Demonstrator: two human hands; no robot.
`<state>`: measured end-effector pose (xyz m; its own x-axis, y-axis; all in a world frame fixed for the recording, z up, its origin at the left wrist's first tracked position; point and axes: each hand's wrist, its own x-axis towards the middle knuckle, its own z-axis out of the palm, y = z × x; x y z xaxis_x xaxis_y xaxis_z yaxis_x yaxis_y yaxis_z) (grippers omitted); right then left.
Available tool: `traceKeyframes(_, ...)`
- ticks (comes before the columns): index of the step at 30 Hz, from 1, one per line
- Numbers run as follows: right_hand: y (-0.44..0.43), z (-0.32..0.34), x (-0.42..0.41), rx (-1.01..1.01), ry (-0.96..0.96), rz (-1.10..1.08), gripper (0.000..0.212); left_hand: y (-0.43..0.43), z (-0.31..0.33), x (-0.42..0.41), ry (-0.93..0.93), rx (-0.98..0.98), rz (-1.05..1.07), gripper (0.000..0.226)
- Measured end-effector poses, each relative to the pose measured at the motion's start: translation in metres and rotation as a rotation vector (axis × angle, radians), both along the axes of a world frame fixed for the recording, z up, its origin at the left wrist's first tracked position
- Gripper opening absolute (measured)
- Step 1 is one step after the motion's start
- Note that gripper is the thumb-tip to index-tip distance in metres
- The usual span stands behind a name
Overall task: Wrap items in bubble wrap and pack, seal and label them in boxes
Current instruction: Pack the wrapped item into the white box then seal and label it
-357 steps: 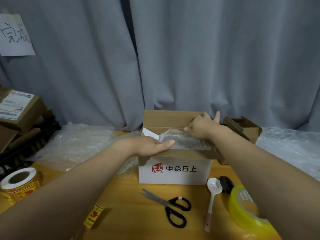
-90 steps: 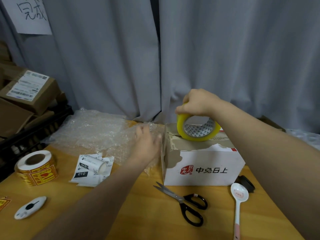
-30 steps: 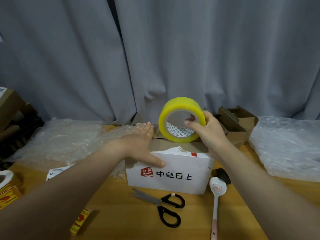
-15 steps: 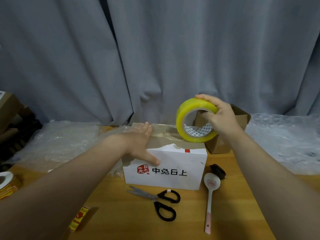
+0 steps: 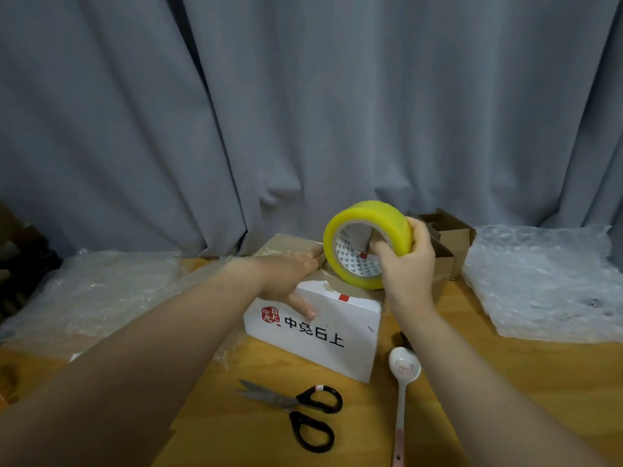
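Since the frame half a second prior, the tape roll [image 5: 368, 215] has shifted left and lower, from in front of the small brown carton [image 5: 450, 235] to the right part of the box [image 5: 332, 343] top, and the box now sits skewed, its right corner nearer the camera. The right grip [image 5: 408, 267] is closed on the yellow roll: one digit is hooked inside the core and the others are curled over the outer rim. The roll stands on edge with its open core facing the camera. Its lower edge is at the brown top of the box; contact cannot be confirmed. The left grip [image 5: 291, 274] holds nothing. It lies flat on the box top with straight fingers pointing toward the roll and the thumb reaching down onto the white front face, above the red seal and black characters. The box flaps are shut. The box stands mid-worktop [image 5: 512, 369] in front of a grey curtain [image 5: 303, 112]. Black-handled scissors [image 5: 298, 407] lie just before the box, blades pointing left. A white spoon [image 5: 404, 369] lies to their right, bowl toward the box, with a small dark object [image 5: 402, 338] just beyond its bowl, partly hidden by the right forearm. Bubble wrap sheets lie at both sides: one pile at left [image 5: 101, 291] reaching to the box, another at right [image 5: 539, 281] well apart from it.
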<state>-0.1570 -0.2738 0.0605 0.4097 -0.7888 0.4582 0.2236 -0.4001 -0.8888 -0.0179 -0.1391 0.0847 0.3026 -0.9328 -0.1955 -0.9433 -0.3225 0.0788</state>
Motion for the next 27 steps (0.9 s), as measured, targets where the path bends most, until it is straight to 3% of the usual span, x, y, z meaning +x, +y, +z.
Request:
traceKeyframes(7,0.008,0.003,0.003,-0.009,0.014,-0.059,0.037,-0.006,-0.011,-0.012,0.073,-0.161,0.028,0.123)
traceKeyframes(13,-0.051,0.066,-0.037,-0.282,0.412,0.026,0.057,-0.005,-0.012,-0.005,0.045,-0.080,0.077,0.128)
traceKeyframes(16,-0.061,0.061,-0.062,-0.328,0.569,0.039,0.056,-0.005,-0.009,-0.007,0.054,-0.050,0.089,0.126)
traceKeyframes(22,-0.053,0.023,-0.072,-0.107,0.313,0.058,0.048,-0.013,-0.006,-0.021,0.009,0.015,0.094,0.125)
traceKeyframes(27,-0.053,0.022,-0.070,-0.144,0.338,0.060,0.049,-0.027,-0.013,-0.051,0.018,-0.084,0.015,0.116)
